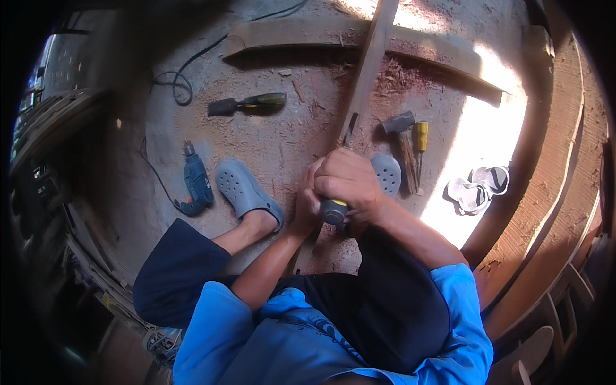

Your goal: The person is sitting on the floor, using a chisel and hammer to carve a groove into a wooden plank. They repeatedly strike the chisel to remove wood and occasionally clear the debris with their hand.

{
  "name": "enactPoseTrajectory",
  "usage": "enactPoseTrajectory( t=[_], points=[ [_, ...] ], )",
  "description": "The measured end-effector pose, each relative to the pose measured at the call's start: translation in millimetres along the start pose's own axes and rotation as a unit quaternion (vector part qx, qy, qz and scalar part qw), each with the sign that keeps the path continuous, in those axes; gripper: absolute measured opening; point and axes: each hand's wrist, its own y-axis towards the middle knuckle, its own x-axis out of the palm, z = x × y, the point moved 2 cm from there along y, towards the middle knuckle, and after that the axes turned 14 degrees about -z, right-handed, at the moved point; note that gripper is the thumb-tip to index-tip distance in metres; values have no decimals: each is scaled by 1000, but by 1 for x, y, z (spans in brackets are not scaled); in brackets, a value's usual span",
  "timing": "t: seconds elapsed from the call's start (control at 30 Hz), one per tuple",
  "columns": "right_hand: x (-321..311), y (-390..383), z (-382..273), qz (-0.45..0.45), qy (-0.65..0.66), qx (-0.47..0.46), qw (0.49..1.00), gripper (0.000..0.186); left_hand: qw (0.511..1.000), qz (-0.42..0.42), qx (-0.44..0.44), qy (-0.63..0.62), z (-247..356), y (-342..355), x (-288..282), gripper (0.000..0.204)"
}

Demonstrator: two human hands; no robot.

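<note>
On the floor (168,119) to my left, I have a blue drill (197,178), bit pointing away from me. A cord (190,64) runs beyond it. To my right, a hammer (407,154) lies just beside a screwdriver (421,136). Farther right: sandals (467,194), then planks (540,205).

Tool handle (334,212) and wooden bar (370,67), both partly out of sight at the hands.
The right hand (350,178) covers part of the left hand (307,196) and most of the handle; whether the dark strip (350,128) just beyond them is blade or slot cannot be told. Farther out, the bar is cut by the top edge. Right of the hands, a grey clog (387,174) is partly covered.
</note>
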Motion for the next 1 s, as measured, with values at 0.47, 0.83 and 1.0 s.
enactPoseTrajectory(
  t=[0.47,0.83,1.0],
  points=[
    [2,-3,1,-50,-58,-49,996,22,999,-27,-20,-25,3,9,-9,68],
    [-16,0,-15,-30,65,-29,997,17,995,-47,-82,-15,-28,-1,4,73],
    [-58,25,11,174,99,158,967,16,989,-38,-143,29,-30,-7,11,78]
  ],
)
